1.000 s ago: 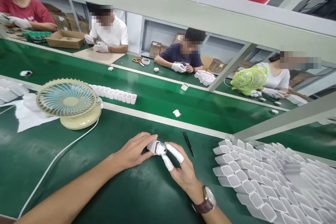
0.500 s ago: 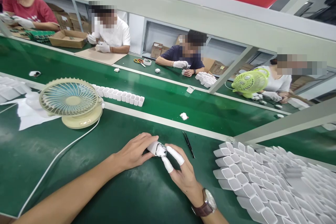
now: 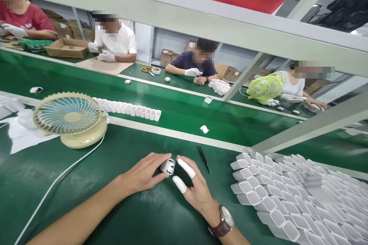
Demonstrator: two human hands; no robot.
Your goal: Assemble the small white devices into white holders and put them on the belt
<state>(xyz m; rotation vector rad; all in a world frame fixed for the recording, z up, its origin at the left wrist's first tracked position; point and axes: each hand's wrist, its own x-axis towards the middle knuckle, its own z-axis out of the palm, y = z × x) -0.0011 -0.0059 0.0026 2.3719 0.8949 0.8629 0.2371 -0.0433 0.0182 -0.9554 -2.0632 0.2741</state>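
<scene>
- Head view, lower centre: left hand [image 3: 145, 174] pinches a small white shell [image 3: 168, 166] just above the green mat [image 3: 115, 199], its open end turned up toward the camera, likely for checking.
- Right hand [image 3: 198, 193], fingers loosely spread and empty, white finger cots [image 3: 186, 168] just beside the shell.
- Lower right: stacked white casings [image 3: 287, 203] within reach; tweezers [image 3: 203, 157] lie nearby.

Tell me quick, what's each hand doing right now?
Left hand: closed on the small white casing, pinching it just above the green table.
Right hand: open, holding nothing; white-capped fingertips beside the casing.
</scene>
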